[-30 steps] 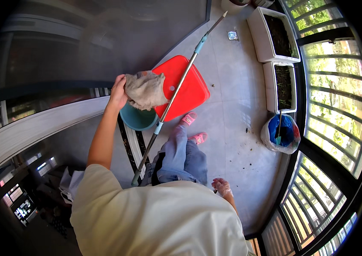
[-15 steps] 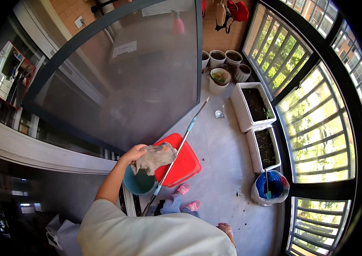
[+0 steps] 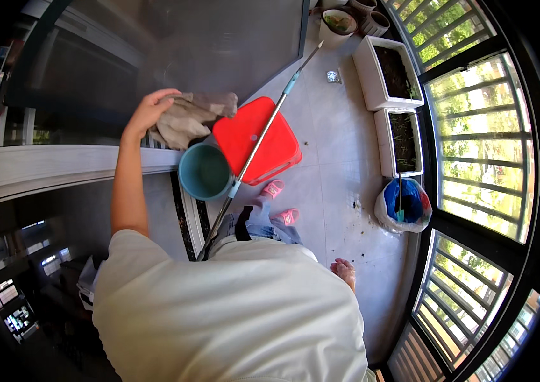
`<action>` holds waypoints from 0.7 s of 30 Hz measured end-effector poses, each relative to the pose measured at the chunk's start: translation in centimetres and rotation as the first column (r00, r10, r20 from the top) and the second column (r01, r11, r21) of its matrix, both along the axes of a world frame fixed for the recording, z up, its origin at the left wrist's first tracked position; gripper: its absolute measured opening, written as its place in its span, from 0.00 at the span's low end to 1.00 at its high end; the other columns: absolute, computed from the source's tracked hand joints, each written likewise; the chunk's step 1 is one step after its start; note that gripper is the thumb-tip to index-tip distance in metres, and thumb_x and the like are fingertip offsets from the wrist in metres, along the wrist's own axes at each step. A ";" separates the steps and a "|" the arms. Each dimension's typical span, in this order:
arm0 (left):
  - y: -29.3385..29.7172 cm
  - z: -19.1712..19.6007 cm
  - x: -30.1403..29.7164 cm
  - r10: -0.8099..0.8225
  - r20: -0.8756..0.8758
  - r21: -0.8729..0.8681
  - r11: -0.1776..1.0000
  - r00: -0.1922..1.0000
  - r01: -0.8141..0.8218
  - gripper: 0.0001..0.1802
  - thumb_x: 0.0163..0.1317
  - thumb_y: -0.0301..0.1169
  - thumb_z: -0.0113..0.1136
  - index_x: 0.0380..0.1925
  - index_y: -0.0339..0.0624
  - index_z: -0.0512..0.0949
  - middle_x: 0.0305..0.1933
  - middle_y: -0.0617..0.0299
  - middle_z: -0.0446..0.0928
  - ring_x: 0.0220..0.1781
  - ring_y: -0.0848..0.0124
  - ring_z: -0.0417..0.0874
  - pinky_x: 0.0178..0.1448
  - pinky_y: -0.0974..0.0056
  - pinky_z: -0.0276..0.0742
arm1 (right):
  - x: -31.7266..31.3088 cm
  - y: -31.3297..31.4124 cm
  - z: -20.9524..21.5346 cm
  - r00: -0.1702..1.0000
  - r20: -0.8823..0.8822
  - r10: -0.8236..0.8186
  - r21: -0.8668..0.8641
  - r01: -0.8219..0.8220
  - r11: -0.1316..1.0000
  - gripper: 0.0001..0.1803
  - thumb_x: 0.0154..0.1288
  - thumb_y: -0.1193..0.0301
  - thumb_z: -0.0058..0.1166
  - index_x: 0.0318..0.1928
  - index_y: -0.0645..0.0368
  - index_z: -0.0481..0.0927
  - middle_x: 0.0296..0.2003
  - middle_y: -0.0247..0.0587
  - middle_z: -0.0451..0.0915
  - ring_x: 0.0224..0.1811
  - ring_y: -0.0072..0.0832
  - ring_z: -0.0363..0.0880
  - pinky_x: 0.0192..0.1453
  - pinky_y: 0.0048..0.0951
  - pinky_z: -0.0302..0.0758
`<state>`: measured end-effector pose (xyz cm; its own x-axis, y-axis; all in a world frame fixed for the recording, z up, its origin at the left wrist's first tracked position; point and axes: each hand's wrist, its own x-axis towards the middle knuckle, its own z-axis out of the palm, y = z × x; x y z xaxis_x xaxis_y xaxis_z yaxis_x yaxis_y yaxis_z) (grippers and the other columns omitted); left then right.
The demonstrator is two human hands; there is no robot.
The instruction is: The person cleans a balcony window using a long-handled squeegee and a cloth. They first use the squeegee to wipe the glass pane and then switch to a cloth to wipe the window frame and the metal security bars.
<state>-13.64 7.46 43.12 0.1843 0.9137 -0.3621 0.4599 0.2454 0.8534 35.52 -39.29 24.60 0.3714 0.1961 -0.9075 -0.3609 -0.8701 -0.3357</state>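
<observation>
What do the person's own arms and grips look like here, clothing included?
A loose, plain cream shirt has a short sleeve over the left upper arm; the left forearm is bare. The left grip, an ungloved hand, shows no wristband. Whether the right grip is gloved, I cannot tell.

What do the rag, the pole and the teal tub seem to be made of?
Rag: matte fabric, by its soft folds. Pole: probably polished metal, by its silvery sheen. Tub: likely smooth plastic, by its even colour and rounded rim, though not certain.
</observation>
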 end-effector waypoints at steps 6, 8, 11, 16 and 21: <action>0.0 -1.1 -0.3 -0.087 -0.074 0.117 0.989 0.993 0.095 0.11 0.57 0.24 0.48 0.39 0.37 0.77 0.41 0.63 0.77 0.43 0.75 0.74 0.50 0.70 0.68 | -0.6 -2.2 0.7 0.997 -0.027 0.073 -0.099 -0.076 0.992 0.10 0.61 0.76 0.42 0.42 0.61 0.73 0.26 0.38 0.78 0.26 0.24 0.77 0.32 0.24 0.76; 0.1 -2.6 -0.2 -0.068 -0.075 0.072 0.995 0.995 0.073 0.11 0.56 0.24 0.48 0.37 0.38 0.77 0.39 0.64 0.76 0.42 0.77 0.73 0.48 0.72 0.67 | -0.6 -2.7 0.5 0.997 -0.047 0.061 -0.094 -0.066 0.993 0.10 0.61 0.76 0.42 0.42 0.61 0.73 0.26 0.37 0.78 0.27 0.24 0.77 0.33 0.24 0.76; 0.1 -4.9 0.9 -0.056 -0.049 0.002 0.998 0.997 0.056 0.09 0.55 0.23 0.47 0.34 0.39 0.76 0.34 0.68 0.75 0.38 0.80 0.72 0.44 0.74 0.66 | -1.3 -1.9 2.3 0.996 -0.033 0.082 -0.111 -0.085 0.990 0.10 0.61 0.75 0.42 0.42 0.60 0.74 0.27 0.37 0.78 0.29 0.24 0.78 0.34 0.25 0.76; -0.3 -11.2 2.0 -0.068 -0.012 -0.033 0.997 0.998 0.067 0.09 0.52 0.22 0.46 0.30 0.39 0.75 0.32 0.69 0.73 0.35 0.80 0.71 0.41 0.74 0.65 | -0.5 -2.9 1.8 0.997 0.019 0.073 -0.125 -0.070 0.990 0.10 0.61 0.74 0.42 0.42 0.59 0.74 0.28 0.36 0.79 0.29 0.24 0.77 0.35 0.24 0.75; -1.4 -15.5 4.0 -0.179 -0.072 0.095 0.978 0.981 0.186 0.08 0.50 0.20 0.45 0.27 0.39 0.75 0.22 0.68 0.69 0.26 0.80 0.67 0.32 0.72 0.64 | -1.0 -3.5 2.2 0.998 0.029 0.058 -0.084 -0.056 0.995 0.11 0.61 0.73 0.43 0.43 0.60 0.74 0.28 0.37 0.78 0.28 0.23 0.76 0.34 0.22 0.75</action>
